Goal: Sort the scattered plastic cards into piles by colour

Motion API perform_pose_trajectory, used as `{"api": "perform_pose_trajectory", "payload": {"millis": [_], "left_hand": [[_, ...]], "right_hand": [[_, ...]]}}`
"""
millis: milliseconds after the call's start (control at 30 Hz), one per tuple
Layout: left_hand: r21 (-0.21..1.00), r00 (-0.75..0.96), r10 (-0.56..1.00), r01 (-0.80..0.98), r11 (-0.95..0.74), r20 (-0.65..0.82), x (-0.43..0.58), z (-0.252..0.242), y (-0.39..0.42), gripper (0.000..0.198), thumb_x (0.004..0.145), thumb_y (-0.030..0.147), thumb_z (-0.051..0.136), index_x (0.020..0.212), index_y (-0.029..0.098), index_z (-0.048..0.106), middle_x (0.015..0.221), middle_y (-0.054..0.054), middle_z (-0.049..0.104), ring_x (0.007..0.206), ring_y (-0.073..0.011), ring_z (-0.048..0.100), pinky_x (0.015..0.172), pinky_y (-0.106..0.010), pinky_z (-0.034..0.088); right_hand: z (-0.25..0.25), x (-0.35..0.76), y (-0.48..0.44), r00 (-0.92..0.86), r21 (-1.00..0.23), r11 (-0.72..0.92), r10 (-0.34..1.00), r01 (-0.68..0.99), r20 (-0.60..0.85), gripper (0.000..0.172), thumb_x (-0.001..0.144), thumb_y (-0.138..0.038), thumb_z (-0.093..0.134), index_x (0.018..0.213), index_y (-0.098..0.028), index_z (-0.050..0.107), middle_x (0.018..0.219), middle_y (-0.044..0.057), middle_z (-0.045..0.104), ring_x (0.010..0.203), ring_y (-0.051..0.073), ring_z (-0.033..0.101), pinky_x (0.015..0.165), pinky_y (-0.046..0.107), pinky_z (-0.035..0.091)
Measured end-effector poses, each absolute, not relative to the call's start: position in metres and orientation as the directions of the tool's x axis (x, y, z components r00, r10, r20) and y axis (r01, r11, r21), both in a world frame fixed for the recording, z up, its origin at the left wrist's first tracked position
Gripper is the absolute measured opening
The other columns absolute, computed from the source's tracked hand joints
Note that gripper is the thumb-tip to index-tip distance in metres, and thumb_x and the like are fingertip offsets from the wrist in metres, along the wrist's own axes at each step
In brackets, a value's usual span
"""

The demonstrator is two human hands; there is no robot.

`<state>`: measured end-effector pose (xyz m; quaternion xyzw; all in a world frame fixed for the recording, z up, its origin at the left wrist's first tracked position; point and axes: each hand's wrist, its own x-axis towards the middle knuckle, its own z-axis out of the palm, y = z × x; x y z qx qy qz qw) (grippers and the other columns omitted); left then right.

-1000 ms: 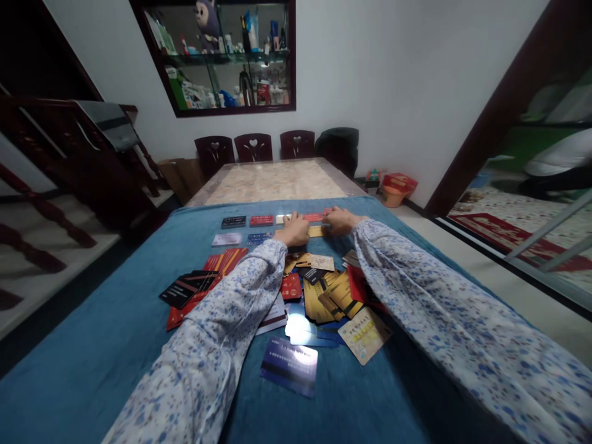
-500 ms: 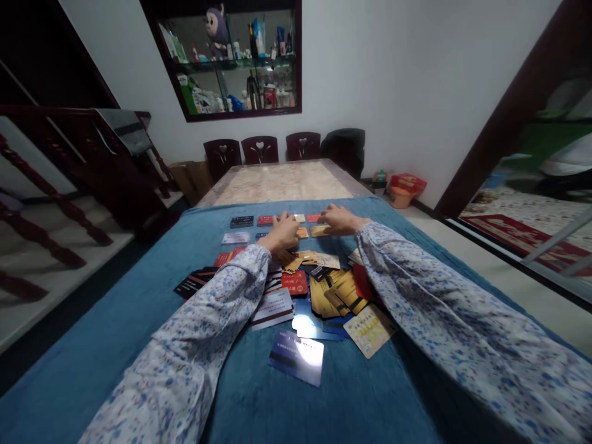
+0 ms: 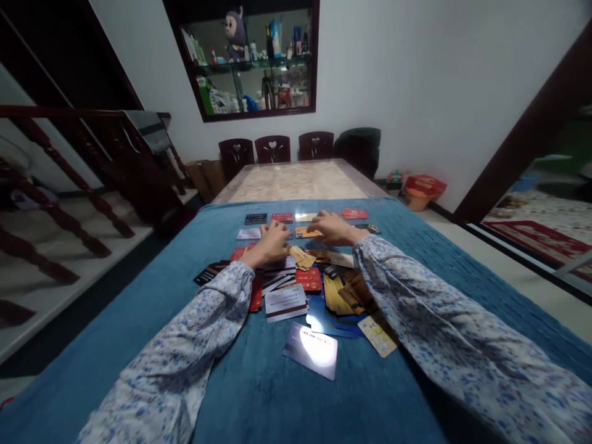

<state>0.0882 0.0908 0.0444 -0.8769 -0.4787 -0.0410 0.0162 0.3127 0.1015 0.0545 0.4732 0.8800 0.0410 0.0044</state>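
My left hand (image 3: 272,242) is over the second row of laid-out cards, fingers bent and apart at a blue card mostly hidden beneath them. My right hand (image 3: 333,228) reaches in from the other side, its fingers spread beside an orange-yellow card (image 3: 303,232). Left of my left hand lies a pale lilac card (image 3: 248,234). The back row has a black card (image 3: 256,219), a red card (image 3: 282,217), a pale gold card (image 3: 304,217) and another red card (image 3: 355,214). A dark card (image 3: 370,228) shows past my right wrist.
Nearer me is a loose pile with white striped cards (image 3: 285,302), red cards (image 3: 309,279), gold cards (image 3: 337,295) and blue cards (image 3: 324,317). A shiny purple card (image 3: 311,350) lies in front on the blue cloth (image 3: 259,382). Chairs (image 3: 272,150) stand beyond the table.
Both hands have shifted left over the rows. The back-row red card and the dark card on the right now show where my right hand was. My view has turned slightly left.
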Motion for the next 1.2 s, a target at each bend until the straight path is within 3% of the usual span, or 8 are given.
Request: {"api": "perform_pose_trajectory", "payload": {"millis": [400, 733, 900, 1200], "left_hand": [[0.065, 0.499, 0.859, 0.859, -0.508, 0.115, 0.040, 0.028, 0.051, 0.027, 0.095, 0.025, 0.059, 0.118, 0.023, 0.073, 0.132, -0.013, 0.063, 0.129, -0.0340, 0.045, 0.103, -0.054, 0.036], [0.070, 0.514, 0.854, 0.852, -0.519, 0.078, 0.023, 0.020, 0.026, 0.027, 0.098, 0.032, 0.058, 0.121, 0.025, 0.071, 0.133, -0.012, 0.064, 0.129, -0.0342, 0.045, 0.105, -0.057, 0.035], [0.099, 0.521, 0.852, 0.846, -0.523, 0.052, 0.022, 0.019, 0.023, 0.028, 0.097, 0.033, 0.059, 0.122, 0.024, 0.070, 0.136, -0.012, 0.063, 0.130, -0.0345, 0.045, 0.106, -0.058, 0.036], [0.093, 0.616, 0.781, 0.776, -0.624, 0.097, 0.017, 0.014, 0.029, 0.020, 0.099, 0.030, 0.059, 0.110, 0.021, 0.073, 0.126, -0.012, 0.067, 0.127, -0.0328, 0.048, 0.104, -0.056, 0.040]], "right_hand": [[0.044, 0.281, 0.087, -0.681, -0.006, 0.686, 0.722, 0.727, 0.119, 0.038, 0.092, -0.027, 0.066, 0.129, -0.024, 0.074, 0.131, 0.014, 0.070, 0.122, 0.032, 0.051, 0.093, 0.041, 0.039], [0.028, 0.271, 0.079, -0.779, -0.089, 0.794, 0.607, 0.601, 0.158, 0.039, 0.090, -0.041, 0.070, 0.123, -0.022, 0.076, 0.125, 0.014, 0.071, 0.116, 0.032, 0.050, 0.091, 0.042, 0.039], [0.019, 0.265, 0.080, -0.811, -0.083, 0.820, 0.572, 0.566, 0.120, 0.041, 0.086, -0.048, 0.076, 0.115, -0.019, 0.078, 0.117, 0.015, 0.072, 0.113, 0.031, 0.051, 0.093, 0.044, 0.040], [0.014, 0.266, 0.085, -0.864, -0.087, 0.877, 0.480, 0.472, 0.149, 0.032, 0.084, -0.042, 0.075, 0.103, -0.016, 0.078, 0.106, 0.013, 0.072, 0.098, 0.027, 0.055, 0.095, 0.043, 0.038]]}}
